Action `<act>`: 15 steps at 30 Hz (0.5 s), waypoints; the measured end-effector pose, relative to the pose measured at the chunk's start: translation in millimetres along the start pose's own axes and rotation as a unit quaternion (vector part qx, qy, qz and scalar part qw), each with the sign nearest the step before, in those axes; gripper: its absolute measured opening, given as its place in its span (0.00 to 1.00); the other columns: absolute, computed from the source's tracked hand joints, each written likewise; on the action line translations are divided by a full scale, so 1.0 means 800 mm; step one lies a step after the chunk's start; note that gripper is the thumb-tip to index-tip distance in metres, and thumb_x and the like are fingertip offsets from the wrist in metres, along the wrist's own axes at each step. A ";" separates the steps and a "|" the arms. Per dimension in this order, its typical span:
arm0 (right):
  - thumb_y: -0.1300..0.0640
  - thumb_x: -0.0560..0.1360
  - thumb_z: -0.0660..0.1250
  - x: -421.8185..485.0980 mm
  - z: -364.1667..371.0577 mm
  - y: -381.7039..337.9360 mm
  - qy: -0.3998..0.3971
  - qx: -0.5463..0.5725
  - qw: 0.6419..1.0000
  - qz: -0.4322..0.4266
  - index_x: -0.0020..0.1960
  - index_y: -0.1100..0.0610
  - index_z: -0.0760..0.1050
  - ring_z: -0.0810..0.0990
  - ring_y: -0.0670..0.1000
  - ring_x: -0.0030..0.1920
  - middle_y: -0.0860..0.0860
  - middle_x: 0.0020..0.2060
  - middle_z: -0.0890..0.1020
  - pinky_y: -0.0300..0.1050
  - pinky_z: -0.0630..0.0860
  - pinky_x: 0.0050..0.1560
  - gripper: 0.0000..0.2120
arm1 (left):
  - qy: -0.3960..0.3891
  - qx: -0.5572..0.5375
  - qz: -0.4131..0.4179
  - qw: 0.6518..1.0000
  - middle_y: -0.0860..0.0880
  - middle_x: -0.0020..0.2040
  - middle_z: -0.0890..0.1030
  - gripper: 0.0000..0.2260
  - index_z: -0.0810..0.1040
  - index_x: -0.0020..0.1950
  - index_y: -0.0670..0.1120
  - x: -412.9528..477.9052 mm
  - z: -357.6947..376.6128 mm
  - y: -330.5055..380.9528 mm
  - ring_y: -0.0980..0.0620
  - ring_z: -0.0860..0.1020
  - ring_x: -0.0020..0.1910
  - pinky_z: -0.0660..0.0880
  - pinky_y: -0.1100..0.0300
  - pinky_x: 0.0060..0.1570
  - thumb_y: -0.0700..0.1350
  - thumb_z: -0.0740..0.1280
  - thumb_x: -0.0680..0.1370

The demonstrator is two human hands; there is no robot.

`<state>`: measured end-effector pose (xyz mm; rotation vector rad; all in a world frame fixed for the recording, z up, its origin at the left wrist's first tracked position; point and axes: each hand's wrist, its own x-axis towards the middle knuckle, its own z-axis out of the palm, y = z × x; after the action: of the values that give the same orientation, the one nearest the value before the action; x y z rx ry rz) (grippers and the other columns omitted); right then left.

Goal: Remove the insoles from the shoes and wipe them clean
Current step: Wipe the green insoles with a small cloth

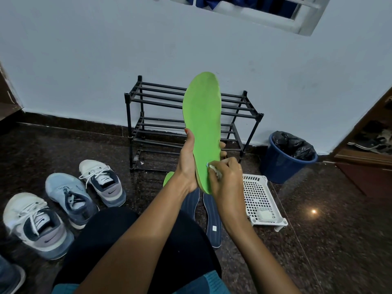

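I hold a green insole [203, 122] upright in front of me. My left hand [187, 164] grips it near the heel, thumb on the left edge and fingertips showing on the right. My right hand [226, 179] pinches a small white wipe [213, 168] against the insole's lower face. A second green insole [168, 178] peeks out behind my left wrist on the floor. Two dark blue insoles [213, 217] lie on the floor under my arms. Three sneakers stand at the left: a white one [102, 181], a light blue one [71, 198] and another white one [35, 223].
A black shoe rack [161, 124] stands against the white wall. A white perforated tray [259, 200] with a pale pad lies at the right. A blue bin [282, 164] with a black liner stands beyond it. A wooden cabinet [369, 158] sits at far right.
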<state>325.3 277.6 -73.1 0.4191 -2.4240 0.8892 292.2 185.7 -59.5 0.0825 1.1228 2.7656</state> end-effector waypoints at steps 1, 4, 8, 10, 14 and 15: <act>0.70 0.72 0.65 -0.005 -0.001 -0.001 -0.014 0.013 1.000 -0.002 0.47 0.65 0.79 0.70 0.53 0.45 0.53 0.42 0.70 0.36 0.63 0.42 0.06 | 0.000 -0.014 0.001 1.000 0.43 0.41 0.81 0.36 0.78 0.51 0.40 0.000 0.001 0.000 0.49 0.79 0.37 0.79 0.52 0.45 0.67 0.43 0.78; 0.70 0.72 0.66 -0.017 -0.001 -0.002 -0.015 0.017 1.000 -0.013 0.47 0.65 0.79 0.72 0.54 0.43 0.53 0.41 0.70 0.42 0.65 0.40 0.06 | 0.001 -0.032 -0.002 0.999 0.43 0.40 0.80 0.36 0.78 0.50 0.39 0.000 0.003 0.000 0.49 0.78 0.36 0.80 0.50 0.47 0.67 0.43 0.78; 0.69 0.72 0.66 -0.015 -0.002 0.000 -0.013 0.013 1.000 -0.003 0.48 0.64 0.79 0.71 0.54 0.43 0.53 0.41 0.70 0.35 0.61 0.39 0.06 | -0.005 -0.041 -0.001 0.999 0.43 0.42 0.80 0.36 0.78 0.52 0.40 -0.001 0.005 0.000 0.49 0.78 0.38 0.79 0.49 0.48 0.67 0.44 0.78; 0.69 0.72 0.66 -0.011 -0.003 0.000 -0.003 0.000 1.000 -0.008 0.47 0.64 0.79 0.69 0.52 0.43 0.52 0.41 0.70 0.33 0.61 0.38 0.06 | -0.008 -0.035 0.000 0.999 0.43 0.43 0.80 0.36 0.77 0.53 0.40 -0.001 0.004 0.000 0.49 0.78 0.38 0.79 0.51 0.47 0.67 0.43 0.78; 0.70 0.72 0.66 0.000 -0.003 -0.001 0.023 -0.011 1.000 0.001 0.48 0.64 0.79 0.68 0.51 0.43 0.53 0.41 0.70 0.31 0.61 0.38 0.06 | -0.007 -0.011 0.001 1.000 0.44 0.44 0.81 0.37 0.78 0.53 0.41 0.000 0.002 0.001 0.49 0.79 0.39 0.75 0.51 0.48 0.67 0.42 0.78; 0.70 0.72 0.66 0.001 -0.002 -0.001 0.026 -0.009 1.000 0.001 0.48 0.64 0.79 0.69 0.51 0.43 0.53 0.41 0.70 0.30 0.61 0.39 0.07 | -0.008 -0.015 0.002 1.000 0.44 0.43 0.81 0.37 0.79 0.53 0.41 -0.001 0.003 0.001 0.49 0.80 0.39 0.75 0.52 0.48 0.67 0.42 0.78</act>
<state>325.6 277.8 -71.4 0.3813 -2.3838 0.8685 292.8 186.5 -57.5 0.1046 1.0782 2.7790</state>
